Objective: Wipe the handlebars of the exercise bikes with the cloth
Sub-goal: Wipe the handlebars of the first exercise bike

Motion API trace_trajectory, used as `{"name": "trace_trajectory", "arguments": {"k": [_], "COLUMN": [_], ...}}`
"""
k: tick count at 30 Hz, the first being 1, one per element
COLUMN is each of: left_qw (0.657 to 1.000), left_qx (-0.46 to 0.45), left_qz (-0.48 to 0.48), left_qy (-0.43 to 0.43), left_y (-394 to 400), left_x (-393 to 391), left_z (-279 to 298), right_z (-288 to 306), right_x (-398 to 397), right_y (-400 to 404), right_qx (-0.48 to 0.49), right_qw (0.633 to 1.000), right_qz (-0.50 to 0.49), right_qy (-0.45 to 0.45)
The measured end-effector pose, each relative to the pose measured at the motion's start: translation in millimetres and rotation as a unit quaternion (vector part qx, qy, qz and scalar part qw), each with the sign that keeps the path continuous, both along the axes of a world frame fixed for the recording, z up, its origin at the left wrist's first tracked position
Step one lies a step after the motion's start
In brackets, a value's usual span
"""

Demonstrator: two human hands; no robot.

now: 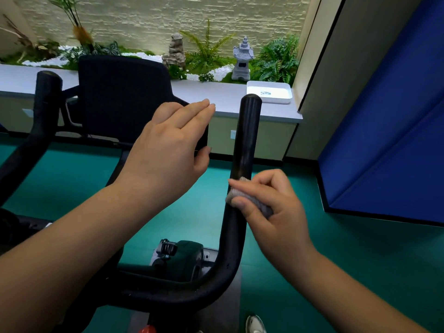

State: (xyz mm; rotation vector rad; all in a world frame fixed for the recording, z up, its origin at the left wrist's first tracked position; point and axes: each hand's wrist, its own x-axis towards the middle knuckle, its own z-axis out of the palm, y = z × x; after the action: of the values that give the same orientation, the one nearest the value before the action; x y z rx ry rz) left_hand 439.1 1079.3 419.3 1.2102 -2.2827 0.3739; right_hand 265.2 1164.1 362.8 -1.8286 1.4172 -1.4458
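Handlebars' right bar is being wiped: the right hand is pinching the cloth against its mid-shaft, while the left hand is hovering beside it, fingers straight, holding nothing. Next, probably, is sliding the cloth along the shaft; the left bar is waiting

Bare forearms, white shoe.
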Motion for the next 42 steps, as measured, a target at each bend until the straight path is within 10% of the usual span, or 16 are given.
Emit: {"name": "trace_trajectory", "arguments": {"k": [13,42], "left_qw": [1.0,1.0], "left_qx": [0.003,0.003], "left_qz": [-0.005,-0.019], "left_qy": [0.009,0.015], "left_y": [0.7,-2.2], "left_x": [0.3,2.6], "left_z": [0.2,1.6], "right_z": [-2.8,9.0], "right_x": [10.3,13.0], "right_y": [2.0,-11.9], "right_qx": [0.121,0.129], "right_qw": [0.955,0.958], "right_qz": [-0.106,-0.132], "right_qy": [-0.249,-0.22]}}
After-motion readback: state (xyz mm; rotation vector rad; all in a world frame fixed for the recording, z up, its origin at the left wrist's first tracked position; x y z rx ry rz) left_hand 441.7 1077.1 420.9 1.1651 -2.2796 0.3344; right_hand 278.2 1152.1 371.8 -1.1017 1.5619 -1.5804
